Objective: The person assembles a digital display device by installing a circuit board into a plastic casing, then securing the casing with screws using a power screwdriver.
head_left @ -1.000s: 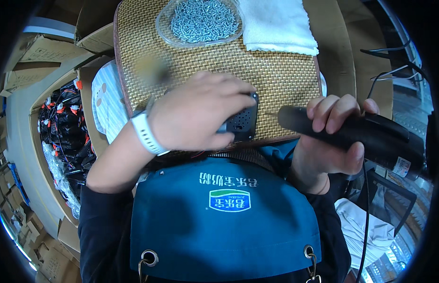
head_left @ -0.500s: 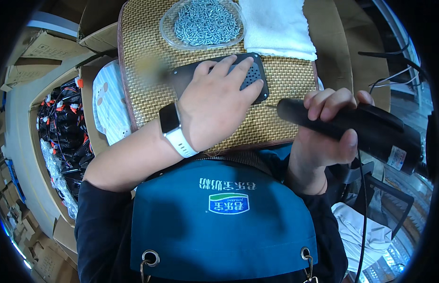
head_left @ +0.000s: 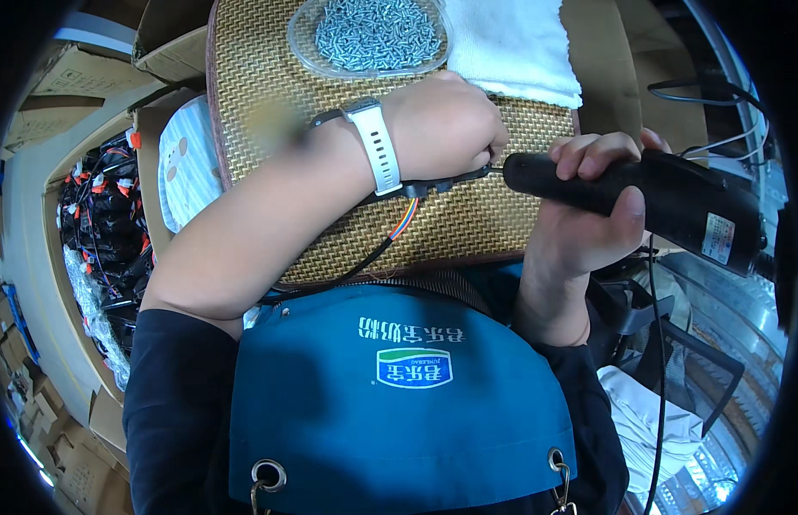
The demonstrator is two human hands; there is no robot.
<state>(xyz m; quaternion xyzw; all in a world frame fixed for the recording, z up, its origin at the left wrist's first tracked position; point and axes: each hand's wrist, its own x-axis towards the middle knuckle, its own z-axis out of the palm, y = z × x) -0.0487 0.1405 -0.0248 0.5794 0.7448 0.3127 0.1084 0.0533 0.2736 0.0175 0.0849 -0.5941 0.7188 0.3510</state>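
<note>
My left hand [head_left: 446,124] grips a flat black casing [head_left: 442,183] and holds it tilted on its edge over the woven mat. Most of the casing lies hidden behind my hand and wrist. A bundle of coloured wires [head_left: 405,221] leaves its near edge and runs into a black cable. In my right hand [head_left: 579,236] is a black electric screwdriver [head_left: 674,206], pointing left. Its thin bit reaches the casing's right end, by my left fingertips; whether it sits in a screw is too small to tell.
A clear plastic tub [head_left: 303,51] full of small silver screws stands at the mat's far side, beside a white folded cloth [head_left: 519,51]. The woven mat [head_left: 476,227] covers the work surface. To the left, a cardboard box holds black wired parts [head_left: 103,232]. The screwdriver's cord [head_left: 661,386] hangs at right.
My left hand has gone from lying spread on the flat casing to gripping it, turning it on edge so the wires show. The screwdriver bit now meets the casing's right end.
</note>
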